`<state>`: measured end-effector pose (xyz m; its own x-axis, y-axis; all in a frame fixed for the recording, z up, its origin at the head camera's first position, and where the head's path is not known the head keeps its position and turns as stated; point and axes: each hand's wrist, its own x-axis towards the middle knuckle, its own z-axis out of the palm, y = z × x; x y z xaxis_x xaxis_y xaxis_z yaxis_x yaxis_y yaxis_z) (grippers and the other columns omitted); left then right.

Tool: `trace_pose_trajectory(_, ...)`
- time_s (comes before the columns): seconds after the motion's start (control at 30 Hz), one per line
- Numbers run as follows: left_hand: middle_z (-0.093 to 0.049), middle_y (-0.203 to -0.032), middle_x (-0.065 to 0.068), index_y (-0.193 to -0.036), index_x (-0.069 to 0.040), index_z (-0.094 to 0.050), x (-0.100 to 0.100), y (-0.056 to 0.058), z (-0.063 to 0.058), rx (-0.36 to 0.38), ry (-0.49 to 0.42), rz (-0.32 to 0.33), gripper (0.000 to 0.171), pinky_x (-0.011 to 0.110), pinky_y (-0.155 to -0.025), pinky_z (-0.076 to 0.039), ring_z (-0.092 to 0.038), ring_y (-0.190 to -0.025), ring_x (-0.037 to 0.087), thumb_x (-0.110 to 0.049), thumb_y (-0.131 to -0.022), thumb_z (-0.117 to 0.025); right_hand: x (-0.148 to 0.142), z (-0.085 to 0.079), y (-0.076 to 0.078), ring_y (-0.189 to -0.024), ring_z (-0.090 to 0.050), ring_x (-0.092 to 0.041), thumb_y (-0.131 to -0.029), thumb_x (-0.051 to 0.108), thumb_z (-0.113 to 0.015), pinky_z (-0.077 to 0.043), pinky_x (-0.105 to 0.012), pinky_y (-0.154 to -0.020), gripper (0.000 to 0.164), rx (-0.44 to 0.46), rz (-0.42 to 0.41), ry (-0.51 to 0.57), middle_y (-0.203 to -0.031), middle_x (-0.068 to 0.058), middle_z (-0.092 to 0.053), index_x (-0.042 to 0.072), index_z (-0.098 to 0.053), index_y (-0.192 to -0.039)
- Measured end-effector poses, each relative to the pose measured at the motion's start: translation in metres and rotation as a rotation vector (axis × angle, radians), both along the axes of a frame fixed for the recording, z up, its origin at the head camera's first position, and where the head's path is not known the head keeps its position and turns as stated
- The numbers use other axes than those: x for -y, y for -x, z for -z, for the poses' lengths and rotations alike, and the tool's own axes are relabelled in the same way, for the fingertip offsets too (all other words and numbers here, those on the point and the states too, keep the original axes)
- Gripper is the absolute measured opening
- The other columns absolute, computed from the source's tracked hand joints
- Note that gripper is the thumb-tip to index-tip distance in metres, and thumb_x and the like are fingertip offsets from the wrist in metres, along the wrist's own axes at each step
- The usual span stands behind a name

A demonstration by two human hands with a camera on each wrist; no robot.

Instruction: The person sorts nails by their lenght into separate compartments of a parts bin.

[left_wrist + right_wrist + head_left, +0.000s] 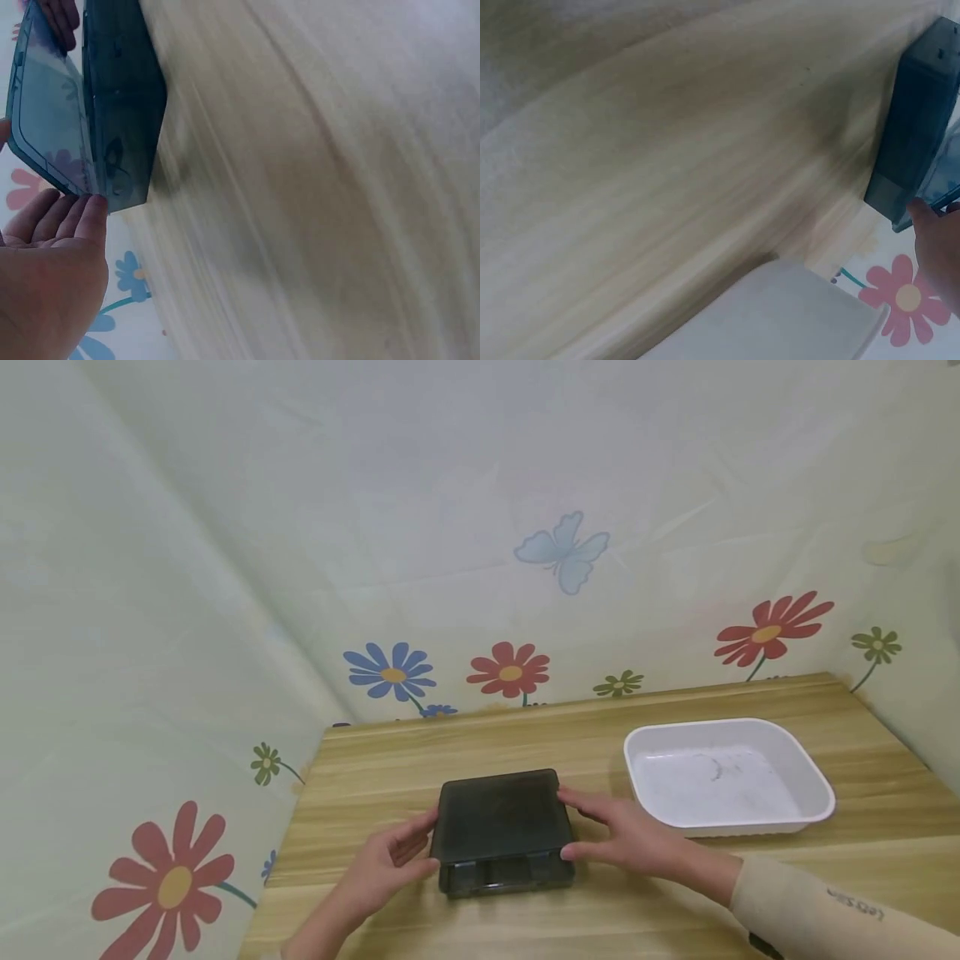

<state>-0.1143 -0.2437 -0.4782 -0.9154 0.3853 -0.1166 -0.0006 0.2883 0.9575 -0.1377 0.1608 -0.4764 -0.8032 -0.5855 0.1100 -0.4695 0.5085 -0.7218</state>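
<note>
A dark, see-through plastic box (506, 885) stands on the table, its lid (502, 818) raised at the near edge and tilted over the base. My left hand (382, 868) holds the lid by its left side, thumb at the near corner and fingers along the edge. On the opposite side, my right hand (637, 837) holds the lid with thumb and fingers spread along its right edge. From the left wrist, the gap between lid (52, 105) and base (131, 112) shows plainly. Something dark is visible through the base wall, too unclear to name.
A white, rounded plastic tray (731, 818) stands to the right of the box, close to my right forearm. The wood-grain table (390, 756) meets a pale curtain (450, 527) printed with flowers and a butterfly at the back and left.
</note>
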Motion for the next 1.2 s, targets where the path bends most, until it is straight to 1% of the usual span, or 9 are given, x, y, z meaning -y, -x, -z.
trace_pose_trajectory(0.2, -0.041, -0.166, 0.021, -0.158, 0.007, -0.044, -0.001, -0.005, 0.009, -0.052, 0.016, 0.009, 0.078, 0.028, -0.122, -0.038, -0.038, -0.154, 0.038, -0.012, -0.094, -0.083, 0.002, 0.009, -0.005, -0.143, -0.055, -0.037, -0.093, 0.063, -0.074, -0.05, -0.059, -0.113, 0.087, -0.14, 0.0, -0.069, -0.163, -0.014, -0.051, 0.006, -0.055, -0.156)
trace_pose_trajectory(0.4, -0.039, -0.167, 0.02, -0.158, 0.005, -0.045, -0.004, -0.011, 0.013, -0.133, 0.092, 0.033, 0.08, 0.041, -0.123, -0.036, -0.039, -0.153, 0.04, -0.012, -0.092, -0.085, 0.003, 0.019, -0.01, -0.142, -0.055, -0.04, -0.094, 0.059, -0.076, -0.05, -0.06, -0.112, 0.087, -0.192, -0.028, -0.049, -0.163, -0.018, -0.049, 0.002, -0.053, -0.156)
trace_pose_trajectory(0.47, -0.038, -0.168, 0.018, -0.158, 0.003, -0.046, -0.004, -0.012, 0.014, -0.156, 0.121, 0.04, 0.08, 0.043, -0.122, -0.036, -0.039, -0.153, 0.039, -0.012, -0.091, -0.085, 0.003, 0.021, -0.012, -0.142, -0.056, -0.041, -0.094, 0.057, -0.077, -0.051, -0.059, -0.111, 0.087, -0.214, -0.028, -0.046, -0.163, -0.019, -0.049, 0.001, -0.053, -0.155)
trace_pose_trajectory(0.6, -0.038, -0.168, 0.016, -0.158, 0.001, -0.048, -0.005, -0.013, 0.018, -0.194, 0.172, 0.041, 0.079, 0.039, -0.121, -0.038, -0.04, -0.152, 0.038, -0.012, -0.09, -0.086, 0.004, 0.024, -0.015, -0.143, -0.055, -0.038, -0.094, 0.06, -0.076, -0.05, -0.057, -0.113, 0.088, -0.218, -0.012, -0.063, -0.164, -0.016, -0.048, 0.002, -0.053, -0.156)
trace_pose_trajectory(0.73, -0.042, -0.167, 0.011, -0.157, -0.005, -0.051, -0.005, -0.015, 0.02, -0.207, 0.235, 0.02, 0.079, 0.029, -0.121, -0.039, -0.042, -0.152, 0.035, -0.014, -0.088, -0.088, 0.005, 0.027, -0.017, -0.145, -0.053, -0.036, -0.093, 0.061, -0.076, -0.049, -0.056, -0.115, 0.088, -0.199, 0.0, -0.082, -0.165, -0.014, -0.047, 0.003, -0.053, -0.156)
trace_pose_trajectory(0.8, -0.044, -0.166, 0.01, -0.157, -0.006, -0.053, -0.005, -0.015, 0.021, -0.214, 0.264, 0.011, 0.08, 0.028, -0.12, -0.04, -0.043, -0.151, 0.033, -0.015, -0.087, -0.089, 0.005, 0.028, -0.017, -0.145, -0.053, -0.036, -0.094, 0.06, -0.076, -0.049, -0.056, -0.115, 0.087, -0.193, 0.0, -0.09, -0.165, -0.014, -0.047, 0.004, -0.053, -0.157)
trace_pose_trajectory(0.93, -0.044, -0.165, 0.008, -0.157, -0.007, -0.053, -0.005, -0.015, 0.022, -0.242, 0.311, 0.012, 0.08, 0.037, -0.122, -0.041, -0.045, -0.15, 0.032, -0.018, -0.087, -0.09, 0.006, 0.029, -0.018, -0.146, -0.052, -0.035, -0.096, 0.061, -0.074, -0.049, -0.055, -0.115, 0.087, -0.193, 0.0, -0.117, -0.167, -0.012, -0.046, 0.005, -0.052, -0.157)
trace_pose_trajectory(1.07, -0.045, -0.165, 0.008, -0.156, -0.006, -0.054, -0.005, -0.015, 0.022, -0.304, 0.365, 0.025, 0.079, 0.049, -0.12, -0.043, -0.048, -0.148, 0.033, -0.021, -0.087, -0.09, 0.006, 0.029, -0.018, -0.147, -0.051, -0.034, -0.096, 0.062, -0.072, -0.049, -0.055, -0.115, 0.086, -0.199, -0.004, -0.134, -0.167, -0.011, -0.045, 0.004, -0.052, -0.157)
trace_pose_trajectory(1.2, -0.047, -0.164, 0.007, -0.155, -0.006, -0.055, -0.004, -0.014, 0.023, -0.369, 0.423, 0.04, 0.078, 0.053, -0.119, -0.044, -0.051, -0.146, 0.032, -0.027, -0.088, -0.089, 0.006, 0.027, -0.018, -0.147, -0.05, -0.035, -0.096, 0.061, -0.073, -0.048, -0.056, -0.116, 0.086, -0.192, -0.003, -0.139, -0.168, -0.011, -0.044, 0.004, -0.053, -0.157)
